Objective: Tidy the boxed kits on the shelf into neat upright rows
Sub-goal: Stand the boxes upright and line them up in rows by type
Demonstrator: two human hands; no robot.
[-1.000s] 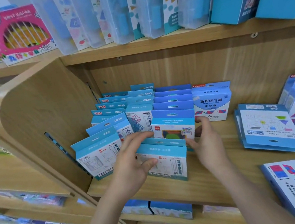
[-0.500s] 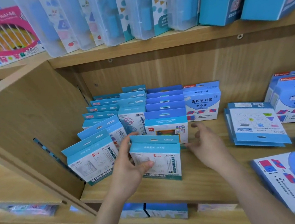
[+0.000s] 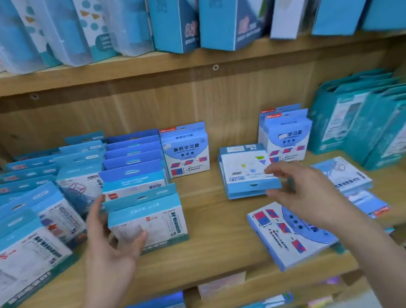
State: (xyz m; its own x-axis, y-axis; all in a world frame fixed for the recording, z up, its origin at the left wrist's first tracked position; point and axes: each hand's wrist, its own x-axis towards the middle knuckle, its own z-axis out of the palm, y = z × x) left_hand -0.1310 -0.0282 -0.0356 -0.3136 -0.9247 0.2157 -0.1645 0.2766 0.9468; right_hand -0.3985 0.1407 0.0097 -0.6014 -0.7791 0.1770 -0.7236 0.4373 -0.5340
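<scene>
At nine o'clock on the shelf [image 3: 219,261] the upright rows [image 3: 130,161] of blue-topped kits stand mostly in order, though the nearest ones at the far left lean. The left hand [image 3: 110,245] grips the front kit [image 3: 151,221] of the middle row, thumb on its face and fingers round its left edge, holding it upright just ahead of the kit behind. This step looks nearly finished: the box needs only a slight push toward twelve o'clock to close the gap. At about one o'clock from it lies a flat stack [image 3: 246,173] of kits, face up. The right hand [image 3: 306,191] hangs open over the stack's three o'clock edge, fingers and thumb spread as if to take it; whether they touch it I cannot tell. The next move probably calls for pinching the top kit, tipping it upright and starting a row there. At five o'clock a red-and-blue kit [image 3: 282,242] lies flat, overhanging the shelf's front edge, and could slip if nudged.
</scene>
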